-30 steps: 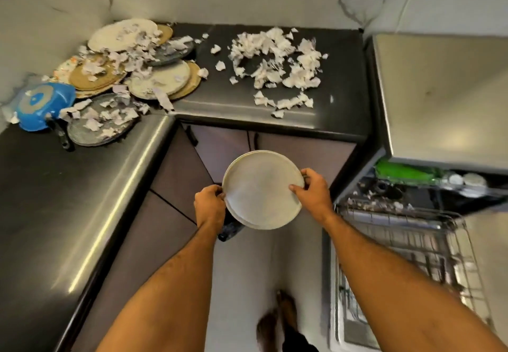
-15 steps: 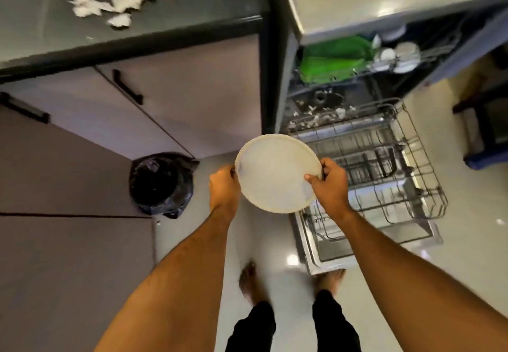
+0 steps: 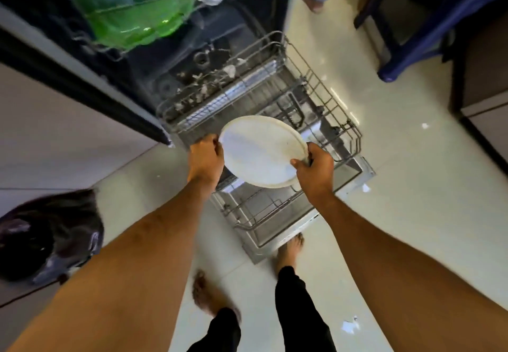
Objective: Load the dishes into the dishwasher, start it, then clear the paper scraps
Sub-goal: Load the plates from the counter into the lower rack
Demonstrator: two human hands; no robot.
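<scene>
I have the plate (image 3: 261, 151) held between both hands, the left hand (image 3: 206, 159) gripping its left rim and the right hand (image 3: 316, 170) pinching the right rim, thumb on top. It hangs tilted just above the rack (image 3: 324, 99), which lies pulled out under and beyond my hands. I judge it light, stiff, smooth and breakable, so opposite rim edges seem the safest hold.

glossy pale tile floor (image 3: 412, 214) is carrying everything here. paper scraps (image 3: 350, 325) are lying on it near the bare feet (image 3: 204, 294), more by the open dishwasher door (image 3: 365, 171). black bin bag (image 3: 49, 236) is sitting at left, blue plastic chair (image 3: 406, 57) standing at right.
</scene>
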